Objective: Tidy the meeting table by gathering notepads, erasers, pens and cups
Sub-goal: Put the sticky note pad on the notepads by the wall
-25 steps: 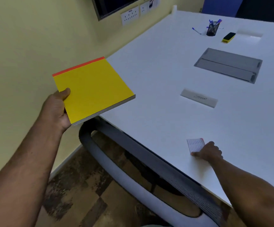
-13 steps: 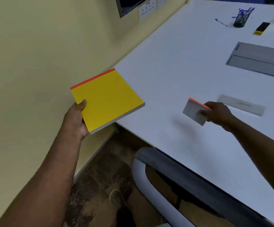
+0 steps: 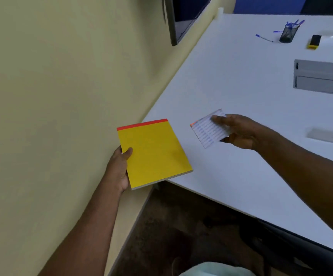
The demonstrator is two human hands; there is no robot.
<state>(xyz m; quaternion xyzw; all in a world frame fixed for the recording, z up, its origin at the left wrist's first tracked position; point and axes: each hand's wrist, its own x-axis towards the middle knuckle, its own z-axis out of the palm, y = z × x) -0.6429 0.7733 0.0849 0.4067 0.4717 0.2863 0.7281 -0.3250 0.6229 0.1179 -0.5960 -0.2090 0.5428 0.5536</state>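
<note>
My left hand (image 3: 119,168) grips a yellow notepad (image 3: 153,152) with a red top strip, held flat over the near left corner of the white table (image 3: 231,92). My right hand (image 3: 239,130) holds a small lined notepad (image 3: 208,130) with an orange edge, lifted above the table just right of the yellow one. Far back stand a black mesh pen cup (image 3: 287,33) with blue pens, a loose blue pen (image 3: 264,38) left of it, and a black-and-yellow eraser (image 3: 314,41) to its right.
A grey cable hatch (image 3: 321,80) is set into the table at right, with a clear name strip (image 3: 329,135) nearer me. A cream wall (image 3: 62,86) runs along the left, with a dark screen edge (image 3: 171,20) on it. A dark chair (image 3: 291,250) sits below the table edge.
My right hand lifted the small lined notepad off the table and carried it leftward toward the yellow notepad. My left hand brought the yellow notepad in over the table corner.
</note>
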